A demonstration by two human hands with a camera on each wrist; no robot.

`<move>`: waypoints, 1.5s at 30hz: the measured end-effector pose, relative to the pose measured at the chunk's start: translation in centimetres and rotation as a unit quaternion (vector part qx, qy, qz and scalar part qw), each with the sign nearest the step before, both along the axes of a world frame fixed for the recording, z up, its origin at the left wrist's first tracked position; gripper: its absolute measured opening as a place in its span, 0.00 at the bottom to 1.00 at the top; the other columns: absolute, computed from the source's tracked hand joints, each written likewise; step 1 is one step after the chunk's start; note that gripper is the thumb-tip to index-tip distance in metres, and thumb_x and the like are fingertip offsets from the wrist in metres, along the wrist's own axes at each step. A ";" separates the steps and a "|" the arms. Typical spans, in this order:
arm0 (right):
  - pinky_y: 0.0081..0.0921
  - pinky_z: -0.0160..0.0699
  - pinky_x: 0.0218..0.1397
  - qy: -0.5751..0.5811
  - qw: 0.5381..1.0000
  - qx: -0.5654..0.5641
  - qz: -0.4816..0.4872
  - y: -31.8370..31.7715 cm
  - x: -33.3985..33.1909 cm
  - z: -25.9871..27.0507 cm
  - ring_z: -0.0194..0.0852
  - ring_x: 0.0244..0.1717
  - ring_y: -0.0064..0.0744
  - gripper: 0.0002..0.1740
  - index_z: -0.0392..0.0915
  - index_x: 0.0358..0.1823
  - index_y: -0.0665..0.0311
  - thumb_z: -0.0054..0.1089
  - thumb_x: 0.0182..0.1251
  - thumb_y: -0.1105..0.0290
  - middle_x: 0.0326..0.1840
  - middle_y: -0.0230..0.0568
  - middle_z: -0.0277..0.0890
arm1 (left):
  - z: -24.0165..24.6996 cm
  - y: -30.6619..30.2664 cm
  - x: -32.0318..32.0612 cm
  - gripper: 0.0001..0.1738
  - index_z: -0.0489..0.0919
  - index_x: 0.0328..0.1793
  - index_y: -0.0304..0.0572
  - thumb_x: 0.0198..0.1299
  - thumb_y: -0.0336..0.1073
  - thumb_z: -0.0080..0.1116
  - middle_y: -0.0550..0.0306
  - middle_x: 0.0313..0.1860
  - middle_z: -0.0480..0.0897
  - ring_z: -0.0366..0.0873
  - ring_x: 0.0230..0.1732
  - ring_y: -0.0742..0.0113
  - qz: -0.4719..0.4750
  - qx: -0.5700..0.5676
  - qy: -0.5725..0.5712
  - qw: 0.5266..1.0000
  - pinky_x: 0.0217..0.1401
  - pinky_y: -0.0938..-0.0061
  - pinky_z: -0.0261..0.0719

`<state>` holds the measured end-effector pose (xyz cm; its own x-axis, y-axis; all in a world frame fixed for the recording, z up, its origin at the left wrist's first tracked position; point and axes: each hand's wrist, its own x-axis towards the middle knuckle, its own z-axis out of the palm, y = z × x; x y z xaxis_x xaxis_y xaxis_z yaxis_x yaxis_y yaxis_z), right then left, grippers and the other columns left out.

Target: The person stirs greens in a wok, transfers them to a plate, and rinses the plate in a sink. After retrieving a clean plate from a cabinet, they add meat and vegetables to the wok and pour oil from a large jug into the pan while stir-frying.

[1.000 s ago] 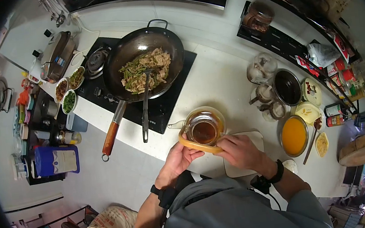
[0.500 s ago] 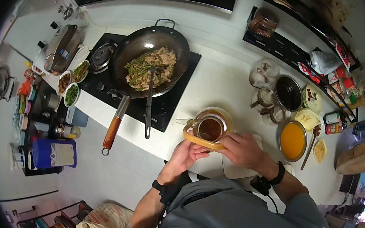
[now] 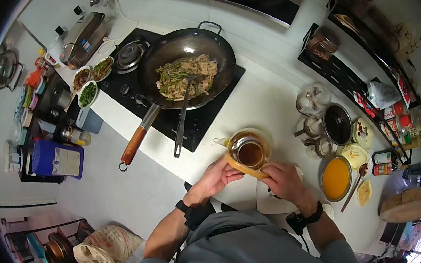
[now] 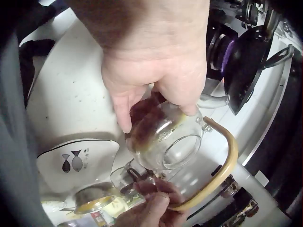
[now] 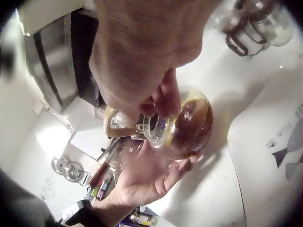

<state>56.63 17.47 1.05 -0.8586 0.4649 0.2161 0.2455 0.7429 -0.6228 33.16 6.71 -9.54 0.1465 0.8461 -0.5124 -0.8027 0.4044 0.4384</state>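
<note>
A round glass teapot [image 3: 250,154] holding brown liquid is between both hands, above the counter's front part. My left hand [image 3: 213,179] cups its glass body from below and the side; the left wrist view shows thumb and fingers spread round the glass [image 4: 158,132]. My right hand [image 3: 284,180] grips the teapot's curved wooden handle [image 3: 244,167] near one end. The handle leans over toward my body. In the right wrist view the liquid [image 5: 193,127] has gathered on one side of the tilted pot. The glass spout [image 3: 220,141] points left, toward the stove.
A wok [image 3: 160,51] of green vegetables and meat sits on the black cooktop [image 3: 227,93], a spatula [image 3: 183,127] leaning in it. Yellow-orange liquid [image 3: 336,179] fills a bowl at right. A white board with fish prints [image 4: 102,151] lies beneath the right hand.
The head view has turned, so the wok and stove appear farther right. Both hands keep hold of the teapot, with little change in their grip.
</note>
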 end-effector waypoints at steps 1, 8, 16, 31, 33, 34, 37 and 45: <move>0.41 0.87 0.43 0.015 0.999 -0.036 -0.019 0.1 0.2 -0.7 0.87 0.41 0.52 0.12 0.82 0.46 0.65 0.76 0.68 0.71 0.44 0.44 0.84 | -0.2 0.3 0.0 0.33 0.76 0.76 0.41 0.86 0.62 0.47 0.46 0.62 0.90 0.90 0.61 0.55 0.005 -0.008 -0.004 1.000 0.67 0.59 0.89; 0.39 0.88 0.44 -0.010 0.985 -0.133 -0.109 0.5 0.6 -1.7 0.89 0.40 0.49 0.12 0.84 0.50 0.67 0.75 0.71 0.70 0.43 0.50 0.87 | -0.7 1.8 0.1 0.31 0.76 0.77 0.43 0.87 0.60 0.47 0.50 0.55 0.90 0.90 0.55 0.56 -0.018 -0.033 0.038 0.999 0.63 0.59 0.90; 0.32 0.87 0.41 0.055 0.933 -0.275 -0.225 1.9 1.9 -4.4 0.90 0.36 0.30 0.13 0.84 0.52 0.70 0.71 0.75 0.68 0.37 0.45 0.88 | -0.5 5.0 0.2 0.28 0.78 0.73 0.40 0.88 0.56 0.48 0.49 0.55 0.89 0.89 0.52 0.58 -0.035 -0.051 0.079 0.995 0.61 0.61 0.91; 0.27 0.94 0.40 0.118 0.866 -0.368 -0.316 4.0 0.9 -5.3 0.90 0.35 0.28 0.14 0.81 0.50 0.72 0.64 0.83 0.65 0.37 0.43 0.89 | -0.7 8.4 1.9 0.31 0.71 0.84 0.41 0.87 0.54 0.50 0.54 0.78 0.77 0.84 0.64 0.57 -0.003 -0.029 0.082 0.996 0.68 0.59 0.88; 0.28 0.94 0.39 0.130 0.855 -0.383 -0.324 4.1 1.1 -5.7 0.90 0.35 0.29 0.14 0.81 0.50 0.72 0.64 0.84 0.64 0.37 0.43 0.89 | -0.6 8.5 2.0 0.32 0.70 0.85 0.42 0.87 0.54 0.50 0.55 0.81 0.75 0.83 0.65 0.57 -0.007 -0.020 0.087 0.996 0.68 0.60 0.88; 0.28 0.93 0.38 0.142 0.843 -0.398 -0.332 4.2 1.2 -5.8 0.91 0.35 0.29 0.14 0.81 0.50 0.72 0.64 0.84 0.64 0.38 0.43 0.89 | -0.5 8.6 2.0 0.33 0.69 0.86 0.42 0.87 0.55 0.50 0.56 0.83 0.74 0.82 0.68 0.57 -0.011 -0.015 0.091 0.996 0.68 0.60 0.89; 0.29 0.94 0.38 0.162 0.832 -0.413 -0.333 4.9 1.6 -6.2 0.91 0.35 0.30 0.15 0.80 0.50 0.71 0.64 0.84 0.63 0.41 0.44 0.89 | -0.3 9.1 2.0 0.35 0.68 0.87 0.42 0.86 0.57 0.51 0.56 0.85 0.71 0.78 0.72 0.56 -0.018 -0.007 0.098 0.995 0.68 0.61 0.89; 0.28 0.94 0.39 0.216 0.783 -0.487 -0.322 6.7 2.3 -7.1 0.90 0.34 0.31 0.14 0.79 0.52 0.70 0.63 0.84 0.63 0.44 0.46 0.89 | 0.0 9.5 2.0 0.37 0.66 0.88 0.40 0.86 0.58 0.50 0.55 0.85 0.70 0.75 0.77 0.56 -0.019 0.009 0.103 0.994 0.68 0.61 0.89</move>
<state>58.95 24.20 -6.01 -0.3231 0.8960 -0.3047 -0.0148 -0.3267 -0.9450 35.13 16.18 -9.55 0.0725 0.8507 -0.5206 -0.6787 0.4245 0.5993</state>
